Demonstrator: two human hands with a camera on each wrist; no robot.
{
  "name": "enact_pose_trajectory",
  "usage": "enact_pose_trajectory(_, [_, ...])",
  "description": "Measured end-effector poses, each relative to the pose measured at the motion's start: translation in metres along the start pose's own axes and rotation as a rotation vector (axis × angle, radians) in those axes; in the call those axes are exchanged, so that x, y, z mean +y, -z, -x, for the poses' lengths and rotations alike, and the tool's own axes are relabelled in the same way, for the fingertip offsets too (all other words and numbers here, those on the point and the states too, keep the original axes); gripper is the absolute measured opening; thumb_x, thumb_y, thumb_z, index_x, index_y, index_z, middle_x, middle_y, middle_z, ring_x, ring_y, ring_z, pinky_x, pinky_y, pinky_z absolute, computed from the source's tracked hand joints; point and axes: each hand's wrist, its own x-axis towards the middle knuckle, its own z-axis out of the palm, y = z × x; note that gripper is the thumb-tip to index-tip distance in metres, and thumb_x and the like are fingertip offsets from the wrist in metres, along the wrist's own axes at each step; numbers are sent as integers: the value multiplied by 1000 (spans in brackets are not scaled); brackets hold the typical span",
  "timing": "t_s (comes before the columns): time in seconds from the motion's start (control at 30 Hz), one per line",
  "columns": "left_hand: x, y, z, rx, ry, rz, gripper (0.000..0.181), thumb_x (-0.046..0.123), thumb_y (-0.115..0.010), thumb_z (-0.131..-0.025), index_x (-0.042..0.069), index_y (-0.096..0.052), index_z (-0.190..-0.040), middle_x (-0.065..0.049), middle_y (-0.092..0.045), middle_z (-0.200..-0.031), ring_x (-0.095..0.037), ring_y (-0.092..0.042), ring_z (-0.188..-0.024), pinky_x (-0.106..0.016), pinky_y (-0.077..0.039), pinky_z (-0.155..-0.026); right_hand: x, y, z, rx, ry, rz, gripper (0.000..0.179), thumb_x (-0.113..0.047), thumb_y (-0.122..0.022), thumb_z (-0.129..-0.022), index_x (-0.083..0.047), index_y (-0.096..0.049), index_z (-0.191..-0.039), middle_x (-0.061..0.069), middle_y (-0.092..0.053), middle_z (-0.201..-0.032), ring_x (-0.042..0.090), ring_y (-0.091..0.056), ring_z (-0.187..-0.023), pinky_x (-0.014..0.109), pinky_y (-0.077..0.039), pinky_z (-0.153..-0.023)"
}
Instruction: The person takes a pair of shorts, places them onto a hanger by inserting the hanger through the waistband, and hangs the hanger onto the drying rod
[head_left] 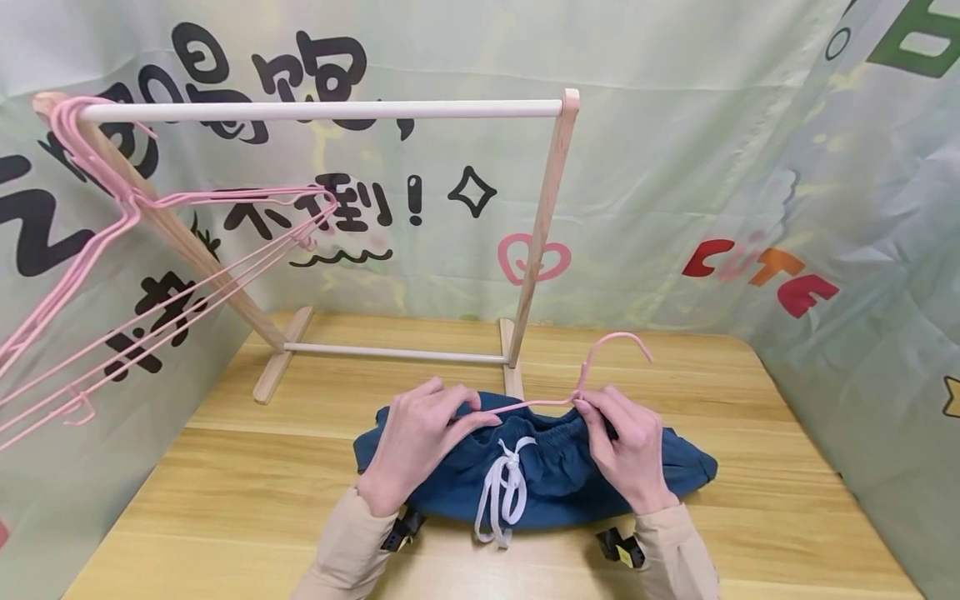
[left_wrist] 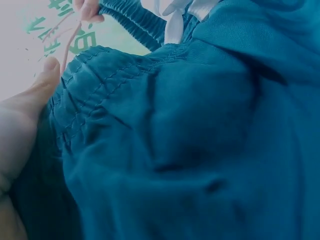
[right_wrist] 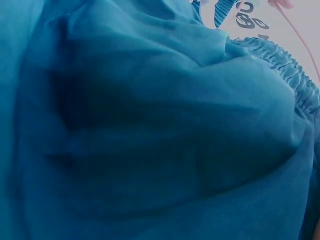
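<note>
Dark blue pants (head_left: 551,492) with a gathered elastic waist and a white drawstring (head_left: 504,492) tied in a bow lie bunched on the table, waistband toward the back. My left hand (head_left: 420,433) grips the waistband at its left side, thumb and fingertips at one arm of a pink clothes hanger (head_left: 534,403). My right hand (head_left: 622,442) pinches that hanger just below its hook, which points up and curves right. The hanger's right part is hidden behind the right hand and the cloth. In the left wrist view, the thumb (left_wrist: 47,77) lies along the waistband (left_wrist: 100,70) edge beside the hanger.
Behind the pants stands a wooden rack (head_left: 546,225) with a white top rail (head_left: 322,110). Several pink hangers (head_left: 135,196) hang at the rail's left end, reaching out toward the front left. Printed cloth (head_left: 660,167) encloses the wooden table (head_left: 757,533) at the back and sides.
</note>
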Motion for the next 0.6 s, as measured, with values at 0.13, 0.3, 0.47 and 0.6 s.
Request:
enact_pose_trajectory(0.13, [0, -2, 0, -17, -36, -17, 25, 43, -71, -89, 19, -73, -83, 12, -63, -68, -6, -45, -57, -12, -31, -50, -1, -1, 0, 0, -4, 5, 33, -27, -57, -103, -3, -74, -88, 4, -66, -70, 10, -51, -53, 20, -36, -51])
enact_pose_trajectory(0.3, [-4, -1, -1, -32, -80, -97, 27, 40, -66, -96, 19, -75, -81, 10, -55, -68, -5, -48, -57, -14, -33, -48, -2, 0, -2, -42, -46, -28, 34, -29, -56, -103, -1, -74, -98, 8, -72, -82, 16, -64, -65, 18, -48, -67])
enact_pose_trajectory(0.47, [-12, 6, -1, 10, -87, -137, 32, 38, -60, -101, 16, -73, -81, 6, -56, -77, -7, -52, -60, -19, -38, -46, 0, 9, 0, -110, -185, 8, 34, -27, -52, -106, -1, -69, -120, 15, -74, -98, 26, -69, -88, 17, -48, -91])
enact_pose_trajectory(0.6, [-22, 12, -2, 116, -79, -153, 32, 36, -58, -102, 14, -75, -84, 2, -65, -82, -12, -59, -66, -23, -42, -46, 7, 20, 2, -149, -295, 121, 25, -14, -55, -103, -5, -70, -121, 17, -74, -104, 32, -68, -97, 31, -46, -92])
